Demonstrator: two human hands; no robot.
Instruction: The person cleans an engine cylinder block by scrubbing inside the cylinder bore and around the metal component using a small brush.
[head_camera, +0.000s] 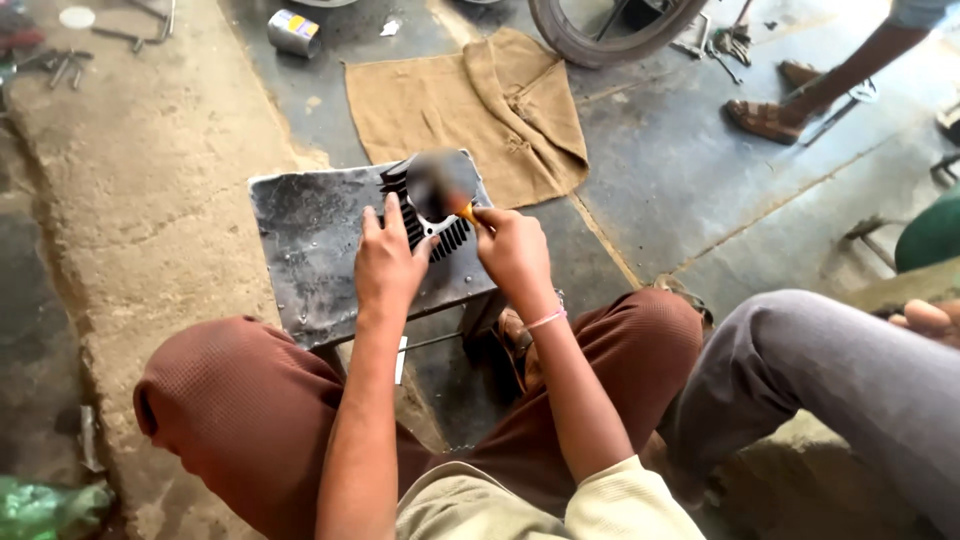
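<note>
A finned metal engine part (432, 205) rests on a dark, greasy metal plate (310, 245) set on a low stand between my knees. My left hand (388, 262) presses down on the part's left side, fingers spread over the fins. Gripped in my right hand (512, 245) is a small tool with a yellow-orange handle (467, 211), its tip at the part's round opening. The top of the part is blurred.
A tan burlap cloth (470, 110) lies on the concrete floor beyond the plate. A small tin can (294, 32) and a tyre (610, 35) are further back. Another person's sandalled feet (765, 115) stand top right. A grey-trousered knee (830, 360) is right beside me.
</note>
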